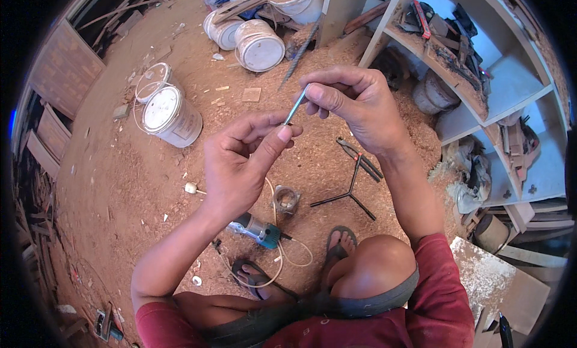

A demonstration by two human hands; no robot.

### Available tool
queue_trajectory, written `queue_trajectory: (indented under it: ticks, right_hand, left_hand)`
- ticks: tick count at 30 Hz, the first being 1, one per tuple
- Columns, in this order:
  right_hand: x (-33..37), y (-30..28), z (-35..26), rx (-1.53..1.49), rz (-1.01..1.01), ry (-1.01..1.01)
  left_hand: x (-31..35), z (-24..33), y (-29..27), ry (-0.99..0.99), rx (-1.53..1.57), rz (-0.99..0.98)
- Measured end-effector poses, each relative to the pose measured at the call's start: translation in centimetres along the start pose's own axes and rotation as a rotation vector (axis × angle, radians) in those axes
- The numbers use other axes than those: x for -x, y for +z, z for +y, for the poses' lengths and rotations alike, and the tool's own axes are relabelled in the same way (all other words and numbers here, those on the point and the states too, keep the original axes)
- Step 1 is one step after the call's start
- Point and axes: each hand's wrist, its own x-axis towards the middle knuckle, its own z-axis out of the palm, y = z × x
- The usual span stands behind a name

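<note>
A short, thin, shiny metal rod [294, 109] slants between my hands in mid-air, above the ground. My left hand [240, 155] pinches its lower end between thumb and fingers. At the upper end, the thumb and forefinger of my right hand [360, 104] are closed on it. Below them, a three-armed black wrench [350, 194] lies on the sawdust, beside pincers [360, 158] with dark handles. Under my left forearm is a corded power tool [258, 230] with a silver and teal body. A small clear square piece with a round opening [286, 199] lies next to it.
Wood shavings cover the ground [180, 185]. Lidded white buckets [171, 116] stand at left, and more buckets [259, 47] are at the back. A shelf unit [487, 101] filled with scraps and tools rises at right. The tool's pale cord [281, 261] loops near my sandalled feet.
</note>
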Motion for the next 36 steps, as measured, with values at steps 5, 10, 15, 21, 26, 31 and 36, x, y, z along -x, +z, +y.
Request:
queue_trajectory:
  ticks: [5,10,15,21,26,31,36]
  right_hand:
    - [0.2,0.5,0.3,-0.052,0.008,-0.014]
    - [0.3,0.9,0.0,-0.068,0.032,-0.002]
    - [0.6,1.0,-0.1,-0.08,0.038,-0.007]
    - [0.8,1.3,0.2,-0.113,0.054,0.006]
    - [1.0,2.1,0.6,-0.159,0.089,0.035]
    - [1.5,3.5,1.0,-0.198,0.074,0.082]
    - [1.8,3.6,1.1,-0.181,0.014,0.065]
  left_hand:
    - [0.4,0.3,-0.3,-0.02,0.015,0.021]
    - [0.6,1.0,-0.4,-0.041,-0.027,0.021]
    - [0.7,0.9,-0.5,-0.06,0.015,-0.001]
    - [0.8,1.2,-0.6,-0.177,0.096,-0.042]
    - [0.7,1.3,-0.4,-0.322,0.338,-0.072]
    - [0.8,1.3,-0.4,-0.394,0.487,-0.082]
    - [0.8,0.9,-0.7,-0.383,0.635,-0.134]
